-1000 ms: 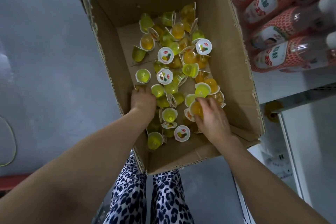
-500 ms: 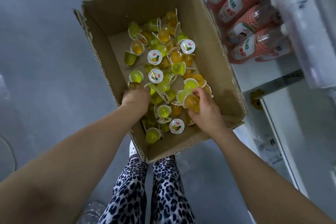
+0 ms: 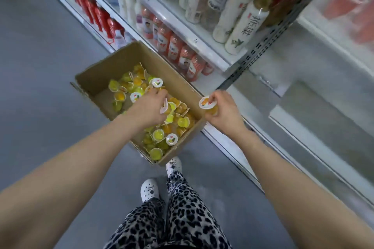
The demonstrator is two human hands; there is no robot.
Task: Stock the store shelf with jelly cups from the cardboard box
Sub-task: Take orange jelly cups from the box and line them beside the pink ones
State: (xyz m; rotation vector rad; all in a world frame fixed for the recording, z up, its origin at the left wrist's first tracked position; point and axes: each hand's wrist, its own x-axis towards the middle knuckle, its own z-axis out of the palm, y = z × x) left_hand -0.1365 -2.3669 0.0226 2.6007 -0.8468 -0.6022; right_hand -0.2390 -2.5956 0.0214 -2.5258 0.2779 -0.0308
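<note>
Viewer: a person standing, seen from above, in leopard-print trousers (image 3: 178, 218) and white clog shoes (image 3: 149, 190) on a grey floor (image 3: 40, 87).
Box: an open brown cardboard box (image 3: 105, 73) sits on the floor just beyond the shoes, beside the foot of the shelving.
Stock: many small yellow, green and orange plastic jelly cups (image 3: 162, 133) lie loose in the box, most towards its near and right side.
Left hand: the left hand (image 3: 148, 107) hangs over the middle of the box, fingers curled round a pale-lidded jelly cup (image 3: 164, 107) whose lid shows edge-on.
Right hand: the right hand (image 3: 226, 110) is outside the box's right wall, towards the shelving, fingers pinching an orange jelly cup with a white printed lid (image 3: 208, 105).
Shelving: white store shelves (image 3: 204, 50) run along the right.
Drinks: the lower level holds red-labelled drink bottles (image 3: 172, 46), and tall white bottles (image 3: 244, 26) stand higher up.
Far right: blurred, so no free spot for jelly cups can be made out there.
Step in hand: probably carrying, with cups picked up and heading from box to shelf.
Next move: likely turning right, finding the right shelf level and setting each cup down lid up, without squeezing the soft walls.
</note>
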